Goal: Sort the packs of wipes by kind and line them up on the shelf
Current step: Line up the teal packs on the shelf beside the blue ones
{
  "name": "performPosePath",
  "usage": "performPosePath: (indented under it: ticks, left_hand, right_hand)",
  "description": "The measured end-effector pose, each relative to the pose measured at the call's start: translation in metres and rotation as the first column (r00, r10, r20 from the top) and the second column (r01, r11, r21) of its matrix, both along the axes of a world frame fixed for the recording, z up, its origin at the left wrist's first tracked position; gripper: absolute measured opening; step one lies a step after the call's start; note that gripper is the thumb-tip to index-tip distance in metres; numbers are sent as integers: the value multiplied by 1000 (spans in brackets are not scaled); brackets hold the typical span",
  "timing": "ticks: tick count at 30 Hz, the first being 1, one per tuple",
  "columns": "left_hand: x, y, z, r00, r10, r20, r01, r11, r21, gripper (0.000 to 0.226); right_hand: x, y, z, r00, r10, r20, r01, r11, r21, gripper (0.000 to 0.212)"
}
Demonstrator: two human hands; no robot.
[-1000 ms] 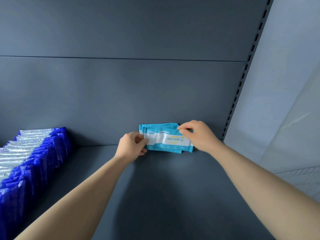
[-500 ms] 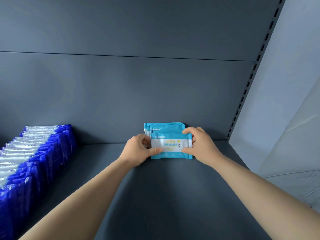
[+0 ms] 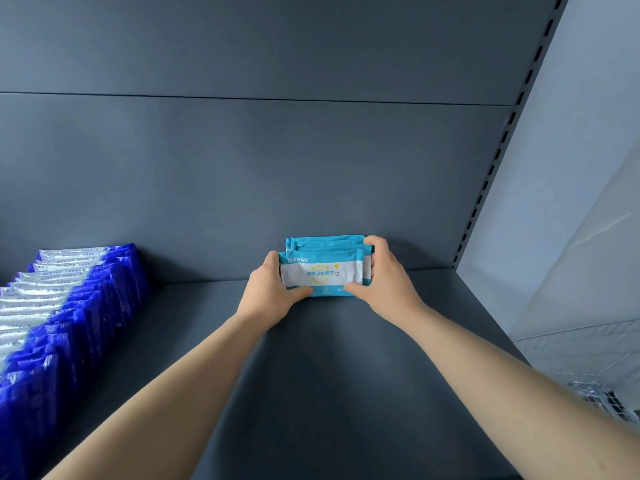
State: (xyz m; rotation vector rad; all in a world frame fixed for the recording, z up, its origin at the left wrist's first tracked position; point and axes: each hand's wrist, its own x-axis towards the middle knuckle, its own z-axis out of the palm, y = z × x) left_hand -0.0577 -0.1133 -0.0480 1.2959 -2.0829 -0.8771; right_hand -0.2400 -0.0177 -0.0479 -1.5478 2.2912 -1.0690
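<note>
Left hand (image 3: pixel 268 292) and right hand (image 3: pixel 384 275) grip the upright teal-and-white plastic wipe packs (image 3: pixel 320 271), fingers curled round their ends, on the dark grey metal shelf (image 3: pixel 346 375).

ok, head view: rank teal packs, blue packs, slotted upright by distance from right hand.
1. Teal packs: held by the right hand, mid-shelf.
2. Slotted upright: just right, back corner.
3. Blue packs: far left row.

The shelf deck (image 3: pixel 346 375) lies open between the dark-blue pack row (image 3: pixel 86 317) at left and the slotted upright (image 3: pixel 498 161) at right — teal packs (image 3: pixel 322 271) block the rear middle.
</note>
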Motion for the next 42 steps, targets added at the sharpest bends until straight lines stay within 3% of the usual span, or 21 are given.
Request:
performPosePath:
  ticks: [2, 7, 15, 22, 29, 37, 42]
  left_hand:
    - [2, 3, 3, 1000, 19, 17, -18, 1000, -18, 47]
    - [-7, 29, 23, 993, 91, 79, -47, 893, -448, 47]
    - [-119, 136, 41, 938, -305, 167, 345, 766, -542, 35]
    - [-261, 269, 29, 842, -502, 196, 529, 702, -477, 33]
    - [-410, 381, -11, 785, -573, 238, 619, 698, -360, 33]
    - [-555, 421, -106, 684, -641, 347, 711, 692, -124, 32]
    - [-650, 420, -180, 646, -698, 310, 722, 690, 49, 25]
  right_hand:
    - [-5, 10, 3, 999, -17, -49, 19, 999, 33, 82]
    - [-27, 58, 23, 971, -38, -236, 57, 995, 78, 59]
    - [-101, 183, 40, 882, -77, -464, 131, 988, 84, 51]
    - [-222, 336, 30, 863, -187, -470, 267, 958, 108, 49]
    - [-359, 467, -7, 875, -238, -420, 376, 882, 283, 50]
    - [-498, 532, -91, 907, -249, -339, 395, 782, 482, 49]
    - [-592, 537, -165, 937, -269, -224, 350, 709, 612, 51]
